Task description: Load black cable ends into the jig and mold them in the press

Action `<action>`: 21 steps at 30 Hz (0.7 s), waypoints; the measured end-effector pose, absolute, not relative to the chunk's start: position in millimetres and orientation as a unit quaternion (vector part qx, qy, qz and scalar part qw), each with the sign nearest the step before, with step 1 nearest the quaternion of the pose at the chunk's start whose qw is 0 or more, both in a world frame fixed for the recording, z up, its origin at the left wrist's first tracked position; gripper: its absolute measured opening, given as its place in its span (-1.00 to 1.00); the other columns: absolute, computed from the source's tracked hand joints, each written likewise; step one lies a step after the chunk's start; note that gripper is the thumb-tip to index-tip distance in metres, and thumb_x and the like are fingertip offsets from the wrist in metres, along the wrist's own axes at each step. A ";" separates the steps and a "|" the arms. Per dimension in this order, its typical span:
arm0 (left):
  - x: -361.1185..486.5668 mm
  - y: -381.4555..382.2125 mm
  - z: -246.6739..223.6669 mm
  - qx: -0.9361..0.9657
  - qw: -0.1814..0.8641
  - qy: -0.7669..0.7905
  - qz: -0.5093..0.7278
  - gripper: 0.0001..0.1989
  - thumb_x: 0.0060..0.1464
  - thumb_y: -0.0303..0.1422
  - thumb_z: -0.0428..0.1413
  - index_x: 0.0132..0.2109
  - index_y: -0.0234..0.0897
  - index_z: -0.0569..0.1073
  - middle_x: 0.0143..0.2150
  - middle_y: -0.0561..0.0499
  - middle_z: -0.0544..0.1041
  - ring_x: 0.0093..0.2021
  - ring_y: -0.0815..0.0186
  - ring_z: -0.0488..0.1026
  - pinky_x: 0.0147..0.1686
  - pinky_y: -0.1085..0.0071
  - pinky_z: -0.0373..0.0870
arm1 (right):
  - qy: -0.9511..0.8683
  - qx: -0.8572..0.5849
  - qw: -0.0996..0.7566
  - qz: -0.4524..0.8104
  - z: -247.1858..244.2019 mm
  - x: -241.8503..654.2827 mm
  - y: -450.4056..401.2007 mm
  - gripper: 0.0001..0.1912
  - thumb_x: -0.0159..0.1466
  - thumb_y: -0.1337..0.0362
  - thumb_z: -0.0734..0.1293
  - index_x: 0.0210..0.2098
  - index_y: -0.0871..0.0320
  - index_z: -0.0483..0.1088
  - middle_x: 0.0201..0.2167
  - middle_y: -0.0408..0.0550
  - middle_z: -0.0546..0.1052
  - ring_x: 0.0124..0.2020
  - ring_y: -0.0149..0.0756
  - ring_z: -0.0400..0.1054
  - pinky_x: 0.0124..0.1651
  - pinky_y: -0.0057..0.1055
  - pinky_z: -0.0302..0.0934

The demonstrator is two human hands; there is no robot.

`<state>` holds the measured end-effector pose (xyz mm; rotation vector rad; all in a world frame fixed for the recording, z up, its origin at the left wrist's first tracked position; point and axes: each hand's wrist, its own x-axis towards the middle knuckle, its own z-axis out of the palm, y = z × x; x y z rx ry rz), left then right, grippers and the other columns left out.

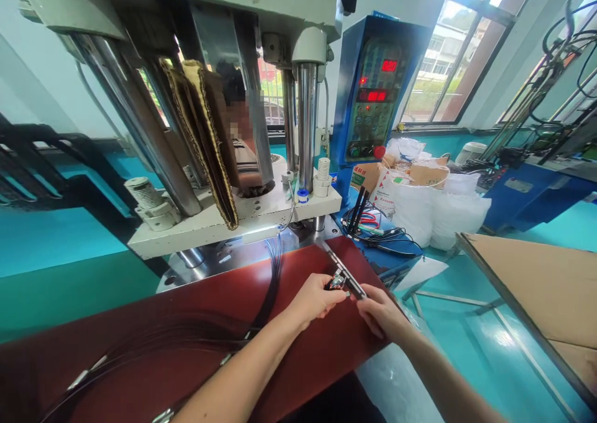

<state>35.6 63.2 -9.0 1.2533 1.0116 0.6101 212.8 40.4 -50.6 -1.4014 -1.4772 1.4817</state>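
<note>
My left hand (314, 298) is closed in a pinch around small shiny metal connectors (337, 279), with bits of orange showing beside them. Against these lies a narrow dark metal bar (347, 272) with light slots along it. My right hand (380, 311) grips the near end of this bar, and its far end points up and left. Both hands are above the right part of a reddish-brown table (298, 373). Black cables (186, 333) run across the table on the left, some with metal plugs (86, 373). More cables (275, 267) hang down at the press.
A white press (242, 214) with steel columns (306, 124) stands ahead, folded cardboard (205, 137) leaning in it. To its right is a blue control box (377, 87) with red displays. White sacks (410, 199) stand behind, and a cardboard-topped table (536, 286) at right.
</note>
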 end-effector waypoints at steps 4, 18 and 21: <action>42.8 57.4 -9.6 0.562 0.626 0.469 0.268 -0.88 -0.20 -0.35 0.07 -0.50 -0.31 0.29 -0.78 0.21 0.18 -0.76 0.53 0.07 -0.74 0.59 -0.03 | -0.444 -0.454 0.488 0.598 -61.5 192.9 27.4 -0.60 0.25 -0.03 0.06 -0.54 0.13 0.11 -0.79 -0.31 0.18 -0.87 -0.55 -0.05 -0.83 -0.58 -0.21; 48.7 53.7 -31.7 0.607 0.547 0.489 0.304 -0.87 -0.16 -0.38 0.02 -0.57 -0.29 0.25 -0.76 0.18 0.19 -0.71 0.50 0.12 -0.64 0.54 0.02 | -0.504 -0.517 0.514 0.464 -56.3 166.1 24.6 -0.67 0.28 0.05 0.06 -0.43 0.15 0.18 -0.80 -0.33 0.15 -0.81 -0.52 -0.03 -0.76 -0.57 -0.17; 47.8 52.3 -29.9 0.602 0.556 0.485 0.304 -0.86 -0.13 -0.37 0.02 -0.56 -0.31 0.27 -0.73 0.15 0.26 -0.68 0.48 0.18 -0.62 0.55 0.07 | -0.519 -0.519 0.508 0.452 -55.8 164.0 24.9 -0.68 0.28 0.06 0.06 -0.44 0.15 0.18 -0.78 -0.33 0.16 -0.80 -0.53 -0.03 -0.75 -0.58 -0.15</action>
